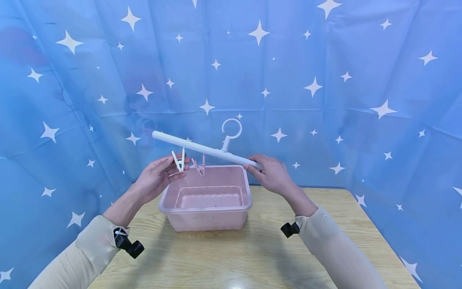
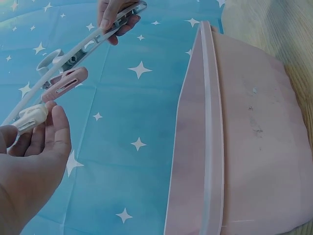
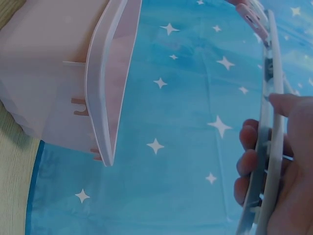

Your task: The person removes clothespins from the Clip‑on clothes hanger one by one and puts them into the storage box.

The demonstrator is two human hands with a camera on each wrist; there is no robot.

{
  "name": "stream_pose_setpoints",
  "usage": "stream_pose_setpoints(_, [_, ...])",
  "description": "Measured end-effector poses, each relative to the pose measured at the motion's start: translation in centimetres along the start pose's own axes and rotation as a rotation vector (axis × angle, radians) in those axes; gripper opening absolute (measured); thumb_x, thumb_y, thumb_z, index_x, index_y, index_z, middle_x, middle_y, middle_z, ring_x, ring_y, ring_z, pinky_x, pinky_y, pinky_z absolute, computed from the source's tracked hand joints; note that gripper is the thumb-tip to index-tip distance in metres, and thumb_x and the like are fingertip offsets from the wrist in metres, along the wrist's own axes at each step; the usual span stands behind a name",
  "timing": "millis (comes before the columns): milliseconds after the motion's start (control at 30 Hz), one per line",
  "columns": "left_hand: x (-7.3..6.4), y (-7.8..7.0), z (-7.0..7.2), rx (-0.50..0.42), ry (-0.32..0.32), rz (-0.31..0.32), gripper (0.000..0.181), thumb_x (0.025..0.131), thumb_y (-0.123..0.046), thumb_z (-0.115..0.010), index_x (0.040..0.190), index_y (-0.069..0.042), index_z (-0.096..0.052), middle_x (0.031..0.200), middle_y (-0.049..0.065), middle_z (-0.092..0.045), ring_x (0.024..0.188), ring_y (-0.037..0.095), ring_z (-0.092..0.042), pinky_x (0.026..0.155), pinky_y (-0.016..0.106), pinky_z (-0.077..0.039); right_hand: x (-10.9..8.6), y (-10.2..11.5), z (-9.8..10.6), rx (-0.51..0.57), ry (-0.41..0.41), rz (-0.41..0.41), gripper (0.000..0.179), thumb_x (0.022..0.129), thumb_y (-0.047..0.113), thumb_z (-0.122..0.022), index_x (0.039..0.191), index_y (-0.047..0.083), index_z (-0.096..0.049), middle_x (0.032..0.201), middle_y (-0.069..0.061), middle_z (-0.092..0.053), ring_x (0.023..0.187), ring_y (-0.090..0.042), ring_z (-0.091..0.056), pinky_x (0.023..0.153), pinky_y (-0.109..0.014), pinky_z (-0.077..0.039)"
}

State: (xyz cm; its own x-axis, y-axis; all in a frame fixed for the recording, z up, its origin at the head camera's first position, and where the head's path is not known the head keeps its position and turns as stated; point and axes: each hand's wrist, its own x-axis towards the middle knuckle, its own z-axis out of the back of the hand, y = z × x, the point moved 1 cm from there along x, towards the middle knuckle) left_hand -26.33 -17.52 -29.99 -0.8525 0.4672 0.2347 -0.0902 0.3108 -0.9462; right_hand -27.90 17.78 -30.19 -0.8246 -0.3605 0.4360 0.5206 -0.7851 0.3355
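A white bar-shaped clip hanger (image 1: 195, 146) with a ring hook (image 1: 232, 128) is held in the air, its left end higher than its right. My right hand (image 1: 268, 172) grips the right end, fingers curled round the bar in the right wrist view. A white clip (image 1: 183, 160) hangs below the left half, and my left hand (image 1: 153, 180) pinches it between thumb and fingers. In the left wrist view, this white clip (image 2: 32, 118) sits at the fingertips. Beside it, a pink clip (image 2: 66, 84) hangs from the same bar, untouched by either hand.
Below and behind the hanger, a pink plastic basin (image 1: 205, 209) stands on the wooden table (image 1: 216, 257). A blue curtain with white stars (image 1: 288, 60) surrounds the table at the back and sides. Small black cameras (image 1: 135, 249) are strapped to both wrists.
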Motion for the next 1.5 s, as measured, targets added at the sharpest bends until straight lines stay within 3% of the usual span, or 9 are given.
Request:
stream_pose_setpoints(233, [0.07,-0.03,-0.09,-0.006,0.023,0.001,0.038,0.109,-0.03,-0.037,0.135,-0.01,-0.056,0.125,-0.002,-0.069,0.11,0.012,-0.066,0.096,0.029,-0.054,-0.09,0.02,0.05,0.007,0.001,0.001,0.041,0.102,0.046,-0.053,0.126,0.015,-0.065,0.115,-0.004,-0.069,0.085,-0.021,-0.062,0.071,-0.038,-0.049])
stream_pose_setpoints(600, [0.15,-0.03,-0.29,-0.035,0.046,-0.005,0.04,0.109,-0.031,-0.037,0.138,-0.007,-0.05,0.118,-0.002,-0.066,0.106,0.011,-0.062,0.091,0.026,-0.053,-0.13,-0.27,0.01,0.01,-0.005,0.007,0.039,0.102,0.046,-0.053,0.124,0.016,-0.065,0.113,-0.003,-0.069,0.084,-0.02,-0.061,0.071,-0.038,-0.048])
stream_pose_setpoints(1000, [0.45,0.09,-0.22,0.063,-0.059,0.007,0.032,0.108,-0.032,-0.041,0.127,-0.008,-0.049,0.116,-0.004,-0.061,0.108,0.006,-0.058,0.09,0.022,-0.051,-0.23,-0.43,-0.02,0.016,-0.008,0.017,0.037,0.102,0.046,-0.053,0.123,0.018,-0.066,0.112,-0.001,-0.069,0.083,-0.02,-0.06,0.071,-0.037,-0.047])
stream_pose_setpoints(1267, [0.58,0.09,-0.38,0.174,-0.116,0.011,0.046,0.108,-0.035,-0.04,0.139,-0.001,-0.037,0.122,-0.001,-0.052,0.114,0.009,-0.049,0.091,0.021,-0.047,-0.23,-0.38,0.02,0.012,-0.007,0.023,0.039,0.102,0.046,-0.053,0.123,0.016,-0.065,0.11,-0.002,-0.069,0.082,-0.02,-0.06,0.07,-0.038,-0.048])
stream_pose_setpoints(1500, [0.5,0.12,-0.61,0.211,-0.126,-0.027,0.058,0.108,-0.034,-0.04,0.146,0.008,-0.026,0.127,0.002,-0.048,0.118,0.009,-0.048,0.095,0.021,-0.045,-0.27,-0.27,0.07,0.016,-0.012,0.033,0.038,0.102,0.045,-0.052,0.123,0.017,-0.066,0.111,-0.002,-0.07,0.083,-0.02,-0.061,0.072,-0.04,-0.05])
